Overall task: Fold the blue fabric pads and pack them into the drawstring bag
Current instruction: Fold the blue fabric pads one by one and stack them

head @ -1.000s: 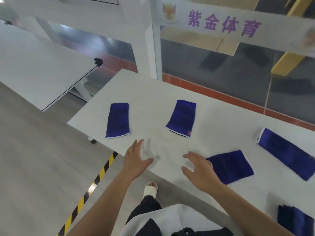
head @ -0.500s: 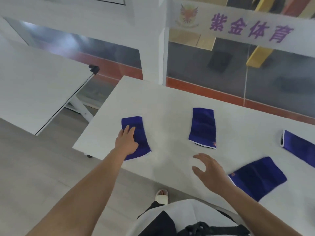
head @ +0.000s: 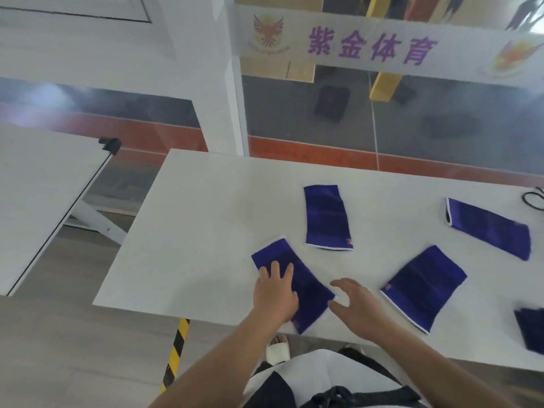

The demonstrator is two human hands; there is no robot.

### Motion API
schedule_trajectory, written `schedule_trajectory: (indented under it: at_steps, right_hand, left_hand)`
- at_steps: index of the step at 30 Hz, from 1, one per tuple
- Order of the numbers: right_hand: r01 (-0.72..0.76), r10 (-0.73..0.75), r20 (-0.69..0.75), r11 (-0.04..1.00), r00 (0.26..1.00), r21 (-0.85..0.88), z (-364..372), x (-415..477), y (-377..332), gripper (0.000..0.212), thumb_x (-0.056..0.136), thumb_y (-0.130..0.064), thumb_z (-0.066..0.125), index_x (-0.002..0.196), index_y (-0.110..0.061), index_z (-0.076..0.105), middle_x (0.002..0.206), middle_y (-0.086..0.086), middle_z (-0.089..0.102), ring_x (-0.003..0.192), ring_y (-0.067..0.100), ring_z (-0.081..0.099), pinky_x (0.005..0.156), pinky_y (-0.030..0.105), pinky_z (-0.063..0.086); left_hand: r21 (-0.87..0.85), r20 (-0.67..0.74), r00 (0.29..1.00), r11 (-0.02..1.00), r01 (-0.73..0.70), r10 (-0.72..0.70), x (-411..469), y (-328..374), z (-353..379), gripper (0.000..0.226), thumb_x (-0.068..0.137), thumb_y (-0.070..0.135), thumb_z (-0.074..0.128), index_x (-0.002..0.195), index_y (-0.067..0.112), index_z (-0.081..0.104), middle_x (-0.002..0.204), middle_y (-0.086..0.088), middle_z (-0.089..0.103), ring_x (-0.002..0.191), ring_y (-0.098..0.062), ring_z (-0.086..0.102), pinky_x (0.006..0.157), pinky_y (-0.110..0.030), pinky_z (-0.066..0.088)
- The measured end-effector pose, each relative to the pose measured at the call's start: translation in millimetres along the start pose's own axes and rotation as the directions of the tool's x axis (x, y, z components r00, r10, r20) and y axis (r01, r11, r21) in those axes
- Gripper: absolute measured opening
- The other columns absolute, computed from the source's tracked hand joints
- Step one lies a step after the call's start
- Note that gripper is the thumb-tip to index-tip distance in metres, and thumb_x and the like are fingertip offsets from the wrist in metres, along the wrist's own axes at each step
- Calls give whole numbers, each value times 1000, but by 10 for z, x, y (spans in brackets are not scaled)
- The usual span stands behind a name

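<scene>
Head view: your left hand (head: 275, 293) lies flat on the nearest pad (head: 306, 285) at the table (head: 191, 231) edge; right hand (head: 357, 304) open beside it. No pad is folded; no bag visible.

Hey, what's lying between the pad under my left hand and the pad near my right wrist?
Head view: only your open right hand hovering over bare white table; nothing else.

Purple characters 紫金体育 run along a frosted band (head: 382, 45) on the far glass wall, flanked by blurred winged emblems (head: 268, 32).
</scene>
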State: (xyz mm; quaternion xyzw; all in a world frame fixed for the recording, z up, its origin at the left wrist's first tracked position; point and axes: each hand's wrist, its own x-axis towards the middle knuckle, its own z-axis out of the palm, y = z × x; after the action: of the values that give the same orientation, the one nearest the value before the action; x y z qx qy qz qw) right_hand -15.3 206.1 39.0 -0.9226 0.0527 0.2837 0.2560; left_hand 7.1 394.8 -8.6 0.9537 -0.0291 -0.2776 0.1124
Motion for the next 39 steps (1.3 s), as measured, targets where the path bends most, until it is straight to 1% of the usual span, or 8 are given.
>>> schedule_trajectory:
  at_steps: [5,10,15,18,21,26,31,39]
  right_hand:
    - [-81,83,16,991,996,-102,168,1,179,67,91,-41,63,151,-27,37,157,-1,37,141,23,37,115,42,35]
    - [-154,141,-106,980,984,-126,237,-53,432,79,92,-41,64,156,-27,20,165,2,20,153,28,13,123,48,17]
    - [-153,140,-105,981,985,-122,208,-5,509,79,90,-33,68,154,-21,24,155,6,34,146,30,28,118,45,26]
    - [-155,165,-120,984,979,86,134,57,497,63,92,-11,64,147,-19,36,144,10,46,126,27,52,95,33,48]
    - [-253,302,-65,883,951,394,6,107,516,48,91,-3,65,134,-17,50,111,3,62,90,16,63,66,22,48]
    - [-409,412,213,477,886,778,-258,154,540,20,88,-1,70,107,-6,66,99,13,68,87,27,68,81,48,62]
    - [-339,300,250,295,921,894,-633,184,361,20,92,-9,68,112,-6,66,105,18,73,94,35,72,80,52,61]
    - [-100,23,98,100,995,990,-1181,74,-8,14,94,-10,64,105,-3,70,96,16,75,88,30,73,78,50,62]
  left_hand:
    - [-154,-86,990,980,-125,113,-23,205,39,58,95,40,55,149,24,40,145,-6,43,129,-28,42,109,-37,37]
    - [-290,-125,990,957,21,-60,38,143,-11,85,86,42,72,153,31,20,156,-6,22,140,-30,33,111,-42,34]
    - [-422,-85,986,902,92,-141,178,191,-67,85,83,12,72,151,29,24,146,-7,33,129,-30,37,91,-32,42]
    - [-601,38,970,771,213,-238,272,129,-191,73,82,4,68,147,22,38,134,-7,53,118,-30,55,85,-33,49]
    - [-714,188,954,634,297,-235,270,74,-378,30,80,-4,68,104,15,66,108,-8,70,91,-24,69,81,-36,58]
    - [-795,248,942,508,331,-227,149,62,-684,20,85,2,66,96,19,71,97,-3,75,84,-18,71,66,-29,55]
    - [-795,-85,959,598,98,-270,-58,327,-934,31,82,11,69,112,15,71,97,-1,75,84,-22,72,74,-36,59]
    - [-439,-566,824,838,-326,24,-430,1194,-912,30,91,23,65,121,24,67,99,12,61,85,-7,58,78,-21,50]
